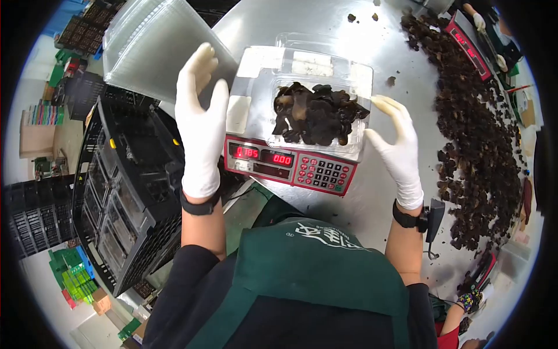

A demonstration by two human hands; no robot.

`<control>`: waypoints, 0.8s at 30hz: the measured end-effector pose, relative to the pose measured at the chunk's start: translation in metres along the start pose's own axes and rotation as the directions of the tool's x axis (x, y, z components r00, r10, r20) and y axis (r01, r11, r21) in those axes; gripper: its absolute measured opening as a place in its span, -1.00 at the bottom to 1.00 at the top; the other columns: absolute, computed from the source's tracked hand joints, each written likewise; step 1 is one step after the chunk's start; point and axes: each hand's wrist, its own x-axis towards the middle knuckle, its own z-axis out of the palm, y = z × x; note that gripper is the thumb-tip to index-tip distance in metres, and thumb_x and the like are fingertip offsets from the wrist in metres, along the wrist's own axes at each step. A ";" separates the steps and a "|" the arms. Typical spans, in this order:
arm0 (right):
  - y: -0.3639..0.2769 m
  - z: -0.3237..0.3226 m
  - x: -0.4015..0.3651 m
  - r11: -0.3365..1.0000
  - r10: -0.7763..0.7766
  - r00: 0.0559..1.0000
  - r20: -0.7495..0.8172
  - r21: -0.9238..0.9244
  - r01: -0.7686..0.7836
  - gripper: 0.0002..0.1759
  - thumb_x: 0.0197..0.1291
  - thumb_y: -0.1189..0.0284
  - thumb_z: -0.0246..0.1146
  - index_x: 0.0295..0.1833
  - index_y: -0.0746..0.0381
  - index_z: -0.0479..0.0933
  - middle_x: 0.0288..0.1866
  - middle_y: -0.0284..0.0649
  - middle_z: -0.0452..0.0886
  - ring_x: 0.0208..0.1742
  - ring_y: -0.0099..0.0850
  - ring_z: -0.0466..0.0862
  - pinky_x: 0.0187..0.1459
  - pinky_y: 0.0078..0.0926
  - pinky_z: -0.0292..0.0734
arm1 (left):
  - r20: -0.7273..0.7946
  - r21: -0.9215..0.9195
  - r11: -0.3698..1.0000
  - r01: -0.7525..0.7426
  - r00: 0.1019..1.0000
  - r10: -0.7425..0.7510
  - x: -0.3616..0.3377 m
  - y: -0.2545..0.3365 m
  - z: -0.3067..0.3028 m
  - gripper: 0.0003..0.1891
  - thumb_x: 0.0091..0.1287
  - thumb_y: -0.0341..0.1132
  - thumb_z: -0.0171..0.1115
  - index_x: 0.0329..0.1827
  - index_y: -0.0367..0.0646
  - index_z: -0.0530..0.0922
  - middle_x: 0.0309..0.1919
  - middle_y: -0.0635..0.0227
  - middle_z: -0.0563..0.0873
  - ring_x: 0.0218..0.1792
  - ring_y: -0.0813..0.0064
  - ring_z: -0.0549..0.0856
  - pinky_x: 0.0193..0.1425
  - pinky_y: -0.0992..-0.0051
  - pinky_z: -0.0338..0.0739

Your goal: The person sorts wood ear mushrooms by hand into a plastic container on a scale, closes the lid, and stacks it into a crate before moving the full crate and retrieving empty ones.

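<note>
A clear plastic clamshell box (318,81) lies open on a white scale (290,164) with red digits. Dark dried fungus (317,115) fills its lower half. My left hand (201,125), in a white glove, hovers flat and open to the left of the scale, holding nothing. My right hand (397,146), also gloved, is open beside the right edge of the box, fingers spread, close to it or just touching.
A long heap of the same dark fungus (476,128) runs down the right side of the metal table (372,192). A stack of clear boxes (148,46) sits at the upper left. Black crates (125,186) stand at the left. Another person's gloved hand (478,20) is at the top right.
</note>
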 end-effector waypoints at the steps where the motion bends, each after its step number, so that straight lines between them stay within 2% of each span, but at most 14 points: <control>1: 0.004 -0.002 -0.007 0.997 0.063 0.998 -0.017 0.039 -0.062 -0.46 0.05 0.54 0.42 0.22 0.21 0.59 0.20 -0.17 0.61 0.21 -0.27 0.58 0.30 -0.35 0.44 | -0.018 0.020 0.999 -0.051 0.999 0.051 0.007 0.000 0.001 -0.50 0.34 -0.57 0.13 0.38 -0.17 0.48 0.26 0.22 0.63 0.28 0.37 0.60 0.42 0.34 0.40; 2: 0.007 -0.003 -0.014 0.989 0.126 0.992 -0.032 0.076 -0.123 -0.49 0.08 0.56 0.40 0.22 0.21 0.60 0.17 -0.19 0.62 0.17 -0.31 0.59 0.28 -0.39 0.45 | -0.035 0.037 0.994 -0.102 0.994 0.103 0.014 0.001 0.003 -0.54 0.32 -0.52 0.17 0.32 -0.16 0.53 0.20 0.21 0.66 0.22 0.37 0.64 0.36 0.33 0.47; 4: 0.017 -0.005 -0.029 0.958 0.255 0.966 -0.045 0.148 -0.246 -0.54 0.15 0.59 0.35 0.21 0.22 0.60 0.13 -0.23 0.64 0.09 -0.41 0.60 0.23 -0.45 0.47 | 0.057 0.087 0.991 -0.098 0.994 0.093 0.024 0.003 0.007 -0.58 0.33 -0.47 0.19 0.27 -0.14 0.58 0.16 0.21 0.69 0.20 0.39 0.66 0.33 0.38 0.48; 5: 0.025 -0.004 -0.038 0.934 0.321 0.946 -0.043 0.182 -0.308 -0.57 0.18 0.60 0.33 0.21 0.23 0.61 0.11 -0.25 0.64 0.04 -0.46 0.60 0.20 -0.49 0.48 | 0.144 0.158 0.976 -0.150 0.981 0.128 0.030 0.000 0.009 -0.58 0.38 -0.38 0.24 0.31 -0.14 0.57 0.17 0.19 0.70 0.19 0.41 0.65 0.31 0.43 0.49; 6: 0.030 -0.003 -0.046 0.904 0.386 0.922 -0.039 0.215 -0.369 -0.59 0.21 0.61 0.30 0.20 0.23 0.61 0.08 -0.27 0.65 0.00 -0.51 0.60 0.17 -0.53 0.49 | 0.214 0.156 0.988 -0.021 0.977 -0.013 0.032 0.004 0.015 -0.57 0.39 -0.35 0.25 0.32 -0.13 0.57 0.15 0.17 0.71 0.15 0.40 0.68 0.27 0.42 0.52; 9: 0.036 -0.004 -0.066 0.845 0.478 0.878 -0.020 0.285 -0.453 -0.64 0.28 0.60 0.25 0.19 0.26 0.61 0.03 -0.30 0.68 -0.09 -0.60 0.59 0.08 -0.60 0.51 | 0.361 0.216 0.973 -0.087 0.932 0.004 0.045 -0.031 0.034 -0.57 0.38 -0.28 0.26 0.30 -0.15 0.56 0.10 0.16 0.72 0.05 0.33 0.73 0.18 0.38 0.58; 12: 0.042 -0.003 -0.079 0.841 0.485 0.874 -0.036 0.293 -0.454 -0.66 0.29 0.60 0.24 0.17 0.28 0.62 -0.02 -0.30 0.69 -0.13 -0.62 0.59 0.02 -0.64 0.53 | 0.378 0.373 0.921 -0.109 0.925 -0.044 0.053 -0.051 0.056 -0.58 0.36 -0.25 0.27 0.26 -0.15 0.57 0.03 0.11 0.73 0.00 0.30 0.75 0.14 0.40 0.59; 13: 0.040 -0.004 -0.082 0.841 0.498 0.867 -0.035 0.266 -0.472 -0.67 0.29 0.60 0.24 0.16 0.28 0.63 -0.04 -0.30 0.70 -0.14 -0.61 0.60 0.01 -0.63 0.53 | 0.364 0.419 0.893 -0.166 0.931 0.002 0.054 -0.054 0.062 -0.61 0.35 -0.29 0.26 0.23 -0.14 0.58 -0.05 0.10 0.74 -0.07 0.28 0.75 0.09 0.42 0.59; 16: 0.031 -0.005 -0.081 0.840 0.500 0.865 -0.043 0.267 -0.472 -0.69 0.27 0.60 0.25 0.12 0.28 0.64 -0.06 -0.29 0.72 -0.14 -0.60 0.62 -0.01 -0.61 0.55 | 0.445 0.301 0.923 -0.239 0.892 0.086 0.047 -0.019 0.068 -0.66 0.37 -0.34 0.24 0.19 -0.14 0.61 -0.05 0.13 0.74 -0.10 0.31 0.74 0.04 0.41 0.58; 18: 0.030 -0.003 -0.081 0.848 0.487 0.871 -0.055 0.268 -0.458 -0.70 0.26 0.59 0.27 0.11 0.29 0.64 -0.08 -0.27 0.73 -0.15 -0.57 0.64 -0.03 -0.60 0.55 | 0.546 0.093 0.942 -0.323 0.808 0.223 0.038 0.002 0.074 -0.71 0.30 -0.42 0.30 0.09 -0.11 0.68 -0.10 0.26 0.73 -0.09 0.37 0.68 0.08 0.45 0.54; 20: 0.025 -0.002 -0.076 0.854 0.475 0.879 -0.047 0.265 -0.447 -0.71 0.25 0.60 0.28 0.10 0.29 0.64 -0.09 -0.26 0.73 -0.17 -0.56 0.65 -0.03 -0.60 0.55 | 0.564 0.086 0.855 -0.512 0.732 0.382 0.027 0.010 0.080 -0.69 0.24 -0.44 0.36 0.06 -0.07 0.70 -0.19 0.29 0.70 -0.14 0.36 0.65 0.06 0.49 0.53; 21: 0.023 0.000 -0.073 0.870 0.448 0.892 -0.062 0.259 -0.420 -0.72 0.24 0.60 0.29 0.07 0.29 0.64 -0.10 -0.25 0.72 -0.19 -0.53 0.66 -0.05 -0.58 0.56 | 0.534 0.085 0.825 -0.558 0.725 0.435 0.027 0.013 0.085 -0.73 0.17 -0.45 0.43 -0.04 -0.08 0.71 -0.26 0.33 0.68 -0.26 0.39 0.62 -0.05 0.48 0.52; 24: 0.013 0.002 -0.059 0.899 0.379 0.922 -0.084 0.269 -0.345 -0.73 0.22 0.60 0.30 0.05 0.29 0.64 -0.12 -0.23 0.71 -0.20 -0.50 0.67 -0.07 -0.57 0.58 | 0.646 0.182 0.894 -0.410 0.735 0.206 0.029 -0.005 0.097 -0.77 0.11 -0.47 0.46 -0.16 -0.13 0.70 -0.32 0.36 0.66 -0.34 0.43 0.61 -0.13 0.46 0.51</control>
